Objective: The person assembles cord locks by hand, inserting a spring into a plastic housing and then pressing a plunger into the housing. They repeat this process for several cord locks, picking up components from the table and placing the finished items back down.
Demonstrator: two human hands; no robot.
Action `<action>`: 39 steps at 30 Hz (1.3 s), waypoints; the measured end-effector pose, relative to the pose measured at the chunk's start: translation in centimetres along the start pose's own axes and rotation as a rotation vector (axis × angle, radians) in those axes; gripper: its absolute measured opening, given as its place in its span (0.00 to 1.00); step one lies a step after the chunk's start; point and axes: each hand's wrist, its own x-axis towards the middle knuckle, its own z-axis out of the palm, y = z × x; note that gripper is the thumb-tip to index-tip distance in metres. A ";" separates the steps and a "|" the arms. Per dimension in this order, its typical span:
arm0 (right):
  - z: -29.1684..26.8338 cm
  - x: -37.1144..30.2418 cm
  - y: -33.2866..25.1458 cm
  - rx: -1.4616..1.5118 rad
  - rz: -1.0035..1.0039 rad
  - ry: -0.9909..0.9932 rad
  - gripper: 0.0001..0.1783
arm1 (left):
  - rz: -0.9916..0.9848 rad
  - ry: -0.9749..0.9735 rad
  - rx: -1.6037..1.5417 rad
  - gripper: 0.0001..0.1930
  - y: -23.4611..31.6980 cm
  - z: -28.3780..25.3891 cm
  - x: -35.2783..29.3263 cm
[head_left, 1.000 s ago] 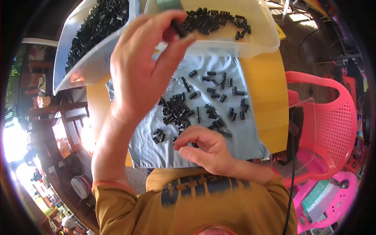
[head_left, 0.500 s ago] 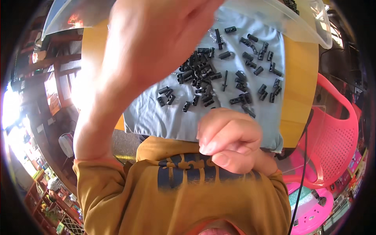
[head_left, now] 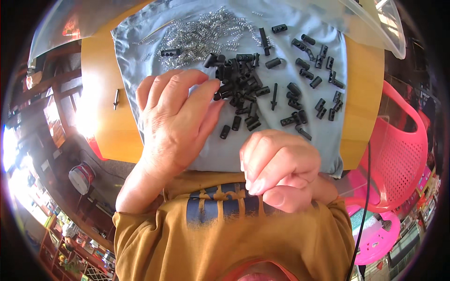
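Note:
My left hand [head_left: 176, 114] is over the left edge of a heap of small black cylinders [head_left: 241, 79], its fingers curved and apart. Its index finger and thumb reach the nearest cylinders; I see nothing lifted between them. My right hand [head_left: 281, 168] is closed in front of my chest, thumb against the curled fingers. Whatever it may hold is hidden. Behind the heap lies a spread of small silver coil springs [head_left: 206, 35], with one black cylinder [head_left: 170, 52] on top. More black cylinders with holes [head_left: 306, 74] lie scattered to the right.
A light blue cloth [head_left: 187, 164] covers much of the wooden table [head_left: 361, 93]. A thin black pin [head_left: 274, 96] lies right of the heap, another small pin [head_left: 116, 99] on the bare wood at left. Clear plastic bins [head_left: 375, 35] stand at the back. A pink chair [head_left: 398, 154] is at right.
My left hand has come down from high above the table to the heap, uncovering the springs. Several loose cylinders at the cloth's left are now hidden behind it. My right hand stays closed.

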 end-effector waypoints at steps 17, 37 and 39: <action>0.1 -0.3 -0.8 -0.453 0.093 0.156 0.14 | -0.055 0.058 -0.469 0.17 1.8 -2.6 -1.1; 0.8 -0.3 -0.2 -0.655 -0.142 0.105 0.18 | -0.214 0.128 -0.801 0.13 3.6 -1.5 -3.8; 0.7 -0.3 -0.3 -0.626 -0.124 0.102 0.17 | -0.253 0.056 -0.912 0.11 3.6 -1.6 -3.9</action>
